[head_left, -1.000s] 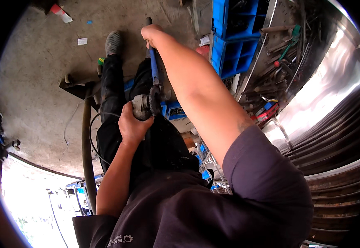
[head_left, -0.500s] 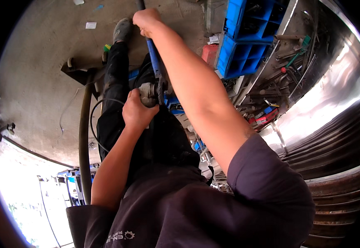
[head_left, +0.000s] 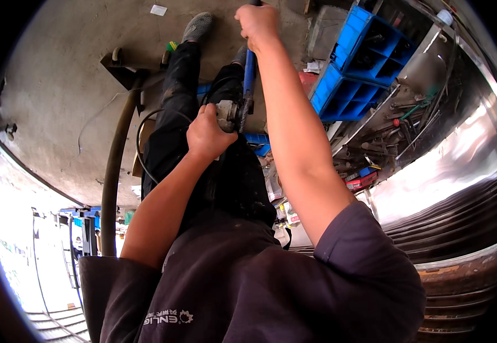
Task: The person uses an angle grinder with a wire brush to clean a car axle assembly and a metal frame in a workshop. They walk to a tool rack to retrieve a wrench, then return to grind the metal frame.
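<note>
We stood on a bare concrete floor [head_left: 60,86] in a workshop, with a corrugated metal wall curving away on the right. Nearest to us, our left hand [head_left: 207,136] was closed around the grey body of a small power tool [head_left: 229,114], fingers wrapped tight over it, held in front of our dark trousers [head_left: 174,131]. A thin black cable [head_left: 145,128] looped down from it beside a thick hose [head_left: 113,183] that ran along the floor. Our right hand [head_left: 258,24] reached further out, its fingers clenched on the upper end of a blue bar [head_left: 249,71], whose lower end met the tool's head. Over the last second both hands had shifted up and to the right in our view, though the grip on each looked unchanged; we judged that the work on the tool was carrying on rather than finished. Beyond, our grey shoe [head_left: 198,26] rested on the floor, and blue crates [head_left: 354,74] stood beside a cluttered rack of tools [head_left: 397,126].
</note>
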A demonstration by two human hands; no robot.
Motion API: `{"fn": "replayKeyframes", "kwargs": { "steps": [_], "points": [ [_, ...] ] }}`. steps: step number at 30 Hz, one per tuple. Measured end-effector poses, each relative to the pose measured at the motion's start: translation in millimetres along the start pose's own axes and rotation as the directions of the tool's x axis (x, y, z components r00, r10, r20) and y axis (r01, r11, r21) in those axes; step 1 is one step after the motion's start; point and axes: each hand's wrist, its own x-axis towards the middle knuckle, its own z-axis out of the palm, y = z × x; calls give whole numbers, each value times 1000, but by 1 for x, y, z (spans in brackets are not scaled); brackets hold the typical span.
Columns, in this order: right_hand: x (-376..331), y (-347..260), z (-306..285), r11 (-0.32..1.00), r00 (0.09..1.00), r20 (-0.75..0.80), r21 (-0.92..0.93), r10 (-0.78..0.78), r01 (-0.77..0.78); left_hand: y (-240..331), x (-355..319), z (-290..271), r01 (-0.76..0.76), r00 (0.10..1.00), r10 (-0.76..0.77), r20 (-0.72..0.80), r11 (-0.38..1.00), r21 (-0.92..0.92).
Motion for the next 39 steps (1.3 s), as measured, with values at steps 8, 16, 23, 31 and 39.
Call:
{"fn": "replayKeyframes", "kwargs": {
  "steps": [8, 16, 23, 31, 39],
  "points": [
    [-35, -13, 8, 943, 954, 46, -148, -295, 299, -2, 7, -3, 27, 1000, -27, 3, 999, -20],
    [-96, -26, -1, 911, 921, 154, -156, -359, 381, -4, 13, -7, 62, 998, -60, 19, 996, -68],
    [-15, -36, -8, 995, 996, 71, -90, 54, -47, -10, 10, -5, -20, 1000, 17, -22, 991, -129],
    [75, 13, 38, 787, 955, 104, -546, -277, 288, -19, 3, 1, -63, 995, 44, -89, 972, -225],
    [59, 22, -30, 904, 941, -12, -270, 339, -330, -14, -2, 11, -104, 993, 93, -68, 976, -189]
  ]
}}
